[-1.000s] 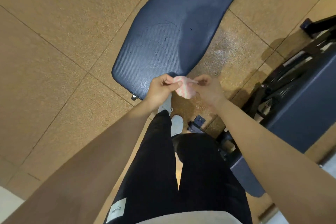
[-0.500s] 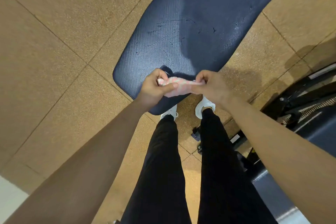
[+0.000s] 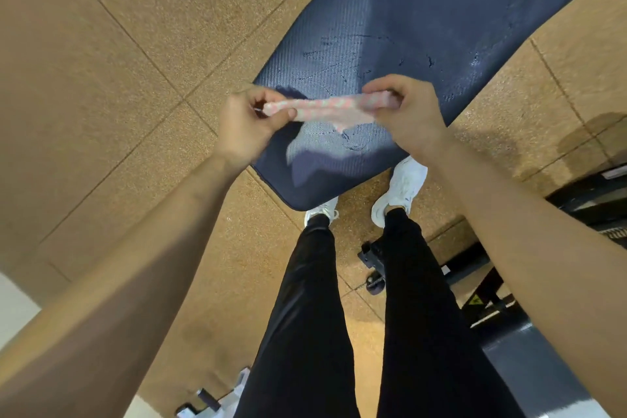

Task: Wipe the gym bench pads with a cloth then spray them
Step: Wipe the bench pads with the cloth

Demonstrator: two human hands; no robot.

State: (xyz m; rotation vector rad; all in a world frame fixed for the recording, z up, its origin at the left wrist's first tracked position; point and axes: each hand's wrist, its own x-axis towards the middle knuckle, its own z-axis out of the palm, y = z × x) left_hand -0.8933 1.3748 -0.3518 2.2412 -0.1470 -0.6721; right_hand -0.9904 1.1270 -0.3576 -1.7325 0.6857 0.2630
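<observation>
Left hand (image 3: 246, 127) and right hand (image 3: 409, 114) wider apart, cloth (image 3: 325, 108) taut between.

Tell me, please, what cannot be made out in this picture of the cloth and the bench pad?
Head view: the cloth is motion-blurred; its ends are hidden inside the left hand and right hand.
Head view: the bench pad is cut off at its far end by the top and right edges.
Head view: the left shoe is mostly hidden under the pad's near end.
</observation>
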